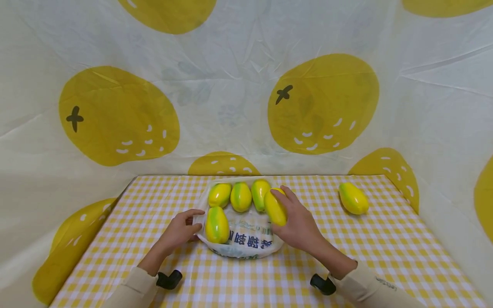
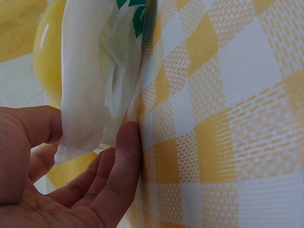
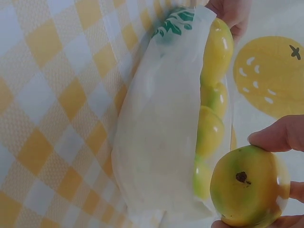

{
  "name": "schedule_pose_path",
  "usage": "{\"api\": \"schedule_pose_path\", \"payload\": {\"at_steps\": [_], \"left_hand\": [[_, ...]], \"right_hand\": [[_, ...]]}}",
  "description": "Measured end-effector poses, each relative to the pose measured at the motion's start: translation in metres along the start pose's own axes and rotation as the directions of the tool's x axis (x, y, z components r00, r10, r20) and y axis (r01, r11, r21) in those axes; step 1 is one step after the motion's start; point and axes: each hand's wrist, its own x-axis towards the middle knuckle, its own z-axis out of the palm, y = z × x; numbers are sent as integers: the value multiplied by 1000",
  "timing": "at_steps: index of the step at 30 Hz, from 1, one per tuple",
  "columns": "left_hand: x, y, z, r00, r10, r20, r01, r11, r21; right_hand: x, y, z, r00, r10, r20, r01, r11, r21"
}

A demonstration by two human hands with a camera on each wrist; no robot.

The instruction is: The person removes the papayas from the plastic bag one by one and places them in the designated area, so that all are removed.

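A shallow white plastic bag (image 1: 250, 251), open at the top with green and dark print, lies on the table. Several glossy yellow-green papayas sit in it, three along its far side and one papaya (image 1: 217, 225) at the near left. My left hand (image 1: 179, 231) holds the bag's left rim, thumb on the inner side and fingers outside and underneath. Over the bag's right side, my right hand (image 1: 298, 222) grips another papaya (image 3: 247, 187), its dark stem spot showing in the right wrist view. Part of that papaya is hidden behind the fingers.
One more papaya (image 1: 353, 199) lies on the table toward the far right. A yellow-and-white checked cloth (image 1: 154, 214) covers the table. Behind it hangs a pale curtain (image 1: 231, 107) with large yellow fruit prints. Black camera mounts (image 1: 169, 280) sit at both wrists.
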Motion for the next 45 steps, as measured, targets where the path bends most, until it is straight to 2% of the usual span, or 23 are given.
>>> {"api": "schedule_pose_path", "payload": {"at_steps": [10, 20, 24, 31, 39, 45], "left_hand": [[1, 2, 0, 1000, -21, 6, 21, 1000, -8], [1, 1, 0, 1000, 3, 1, -3, 1000, 10], [1, 1, -1, 1000, -7, -7, 7, 1000, 6], [-1, 4, -1, 1000, -1, 1, 1, 1000, 5], [1, 1, -1, 1000, -4, -2, 4, 1000, 3], [2, -1, -1, 1000, -26, -4, 26, 1000, -6]], "right_hand": [[1, 10, -4, 1000, 5, -25, -6, 1000, -25], [6, 16, -7, 999, 20, -29, -22, 997, -68], [7, 18, -9, 999, 25, -31, -27, 997, -77], [7, 19, -14, 999, 37, -20, -39, 997, -66], [6, 21, -17, 999, 34, -29, -36, 997, -70], [6, 24, -19, 998, 53, -16, -54, 997, -63]]}}
